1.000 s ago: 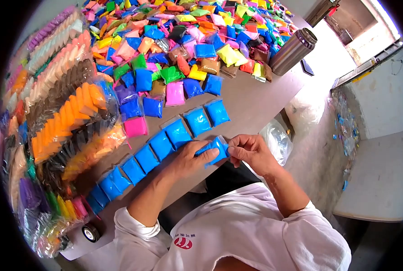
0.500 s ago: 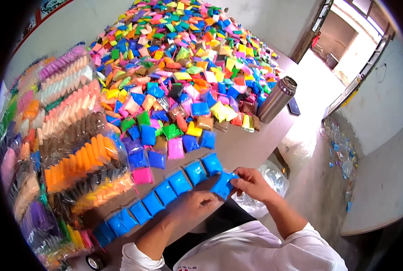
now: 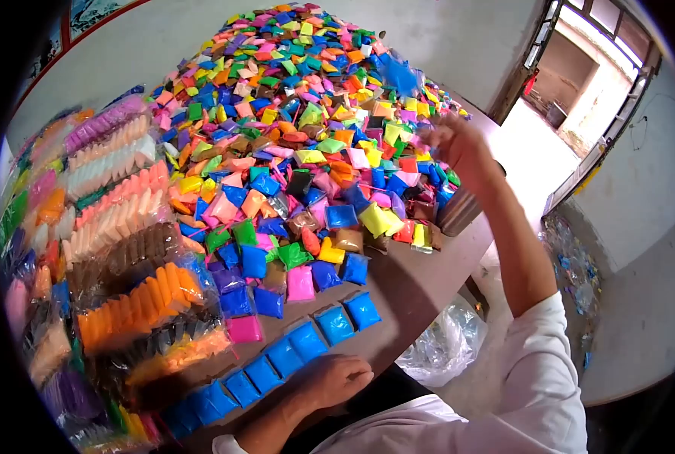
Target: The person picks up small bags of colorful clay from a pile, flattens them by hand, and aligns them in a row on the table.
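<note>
A row of blue packets in clear film runs slantwise along the near table edge. My left hand rests just beside that row, its fingers curled in with nothing visible in them. Stretched out over the right side of the table is my right hand, blurred, its fingers apart and empty. Beyond it a smeared blue packet is in the air, apart from the fingers, in front of the big heap of coloured packets.
Bagged rows of packets, among them orange ones, are stacked on the left. A steel flask stands at the right table edge, partly behind my right forearm. Clear plastic bags lie below the edge. An open doorway is at the right.
My right hand has swung from the near edge up and forward, letting go of the blue packet, which is now in flight over the heap. My left hand stays near the row.
</note>
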The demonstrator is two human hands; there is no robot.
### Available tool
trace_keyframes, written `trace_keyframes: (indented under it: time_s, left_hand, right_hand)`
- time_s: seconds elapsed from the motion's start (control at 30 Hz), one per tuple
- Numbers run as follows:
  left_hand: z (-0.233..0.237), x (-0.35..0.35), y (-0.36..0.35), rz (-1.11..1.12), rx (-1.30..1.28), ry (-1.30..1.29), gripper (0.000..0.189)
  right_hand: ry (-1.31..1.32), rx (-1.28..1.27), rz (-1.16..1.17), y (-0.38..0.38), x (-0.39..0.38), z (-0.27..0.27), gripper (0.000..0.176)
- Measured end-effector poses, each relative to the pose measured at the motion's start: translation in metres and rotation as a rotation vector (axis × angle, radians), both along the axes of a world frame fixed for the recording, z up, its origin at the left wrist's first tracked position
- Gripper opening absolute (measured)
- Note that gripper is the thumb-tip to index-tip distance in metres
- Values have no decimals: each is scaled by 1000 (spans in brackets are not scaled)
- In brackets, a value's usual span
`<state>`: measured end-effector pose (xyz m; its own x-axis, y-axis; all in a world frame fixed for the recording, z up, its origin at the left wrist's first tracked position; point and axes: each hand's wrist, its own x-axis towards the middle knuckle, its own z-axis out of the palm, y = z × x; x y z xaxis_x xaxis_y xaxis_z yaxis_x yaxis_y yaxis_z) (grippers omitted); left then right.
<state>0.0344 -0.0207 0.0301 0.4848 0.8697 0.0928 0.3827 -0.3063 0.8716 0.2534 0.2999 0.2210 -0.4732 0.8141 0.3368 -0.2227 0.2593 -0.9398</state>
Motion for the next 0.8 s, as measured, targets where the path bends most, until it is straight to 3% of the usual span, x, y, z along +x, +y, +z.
trace_keyframes:
  time_s: [0.03,0.13,0.23,0.37,0.43,0.47,0.6,0.7,0.8]
  left_hand:
    - [0,0,1,4,2,-36,16]
    - [-1,-2,2,-2,-5,-60,15]
    - [1,-1,3,-3,6,-45,14]
    - [4,2,1,34,24,24,14]
    - [3,3,0,35,10,23,14]
    - [1,4,0,47,-6,20,14]
    - [-14,7,-2,68,6,-87,11]
    - [-19,9,0,76,-21,-258,9]
    - [-8,10,2,87,-131,-224,11]
  right_hand:
    - [75,-281,-244,-9,-8,32,12]
    - [-31,-88,-367,-14,1,26,21]
    - [-191,-72,-376,-25,11,-43,24]
    - [-703,188,-560,-4,14,-167,21]
    - [-807,447,-759,8,-1,-174,21]
    - [-644,666,-865,34,-2,-190,21]
    - [-658,578,-1333,116,-10,-170,21]
    - [-825,162,-1586,176,3,-164,22]
    - [-866,-203,-1516,199,14,-156,24]
